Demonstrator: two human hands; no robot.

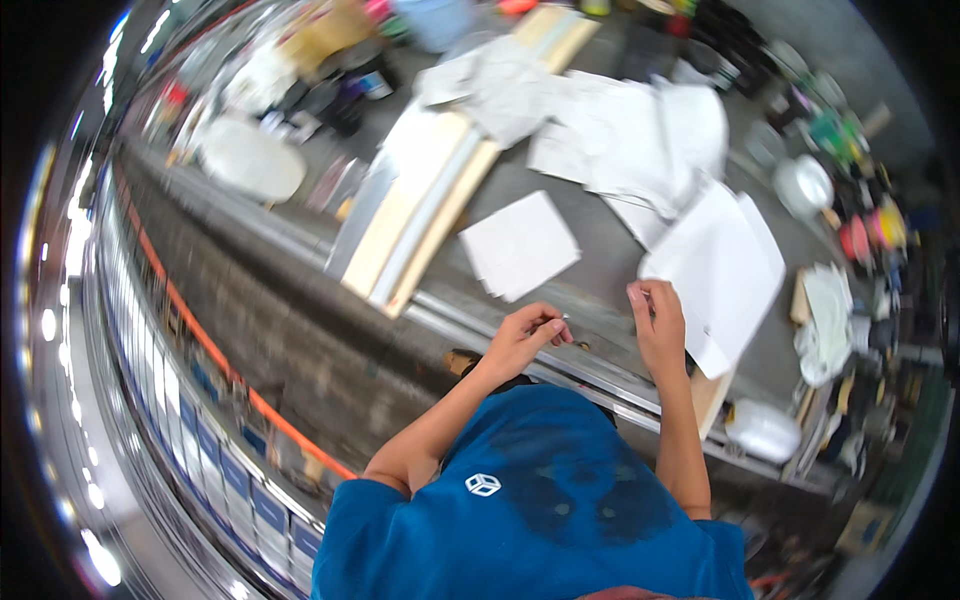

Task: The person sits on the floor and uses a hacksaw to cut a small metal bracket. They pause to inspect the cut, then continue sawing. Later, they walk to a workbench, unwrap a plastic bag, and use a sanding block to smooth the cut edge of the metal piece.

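My left hand (522,338) is over the metal rail (450,312) at the near edge of a grey worktop, with finger and thumb pinched on a small thin silvery piece (560,320). My right hand (658,325) is a little to the right, its fingers curled on the near left edge of a large white sheet (725,260). That sheet lies on the worktop and hangs over a wooden block (708,398). Both forearms come up from my blue shirt at the bottom.
A square white sheet (520,245) lies just beyond my left hand. Long wooden boards (425,215) lie slanted on the worktop, with crumpled white sheets (620,130) behind them. Bowls, cloths and colourful clutter (840,230) crowd the right side. An orange line (200,340) runs along the floor at left.
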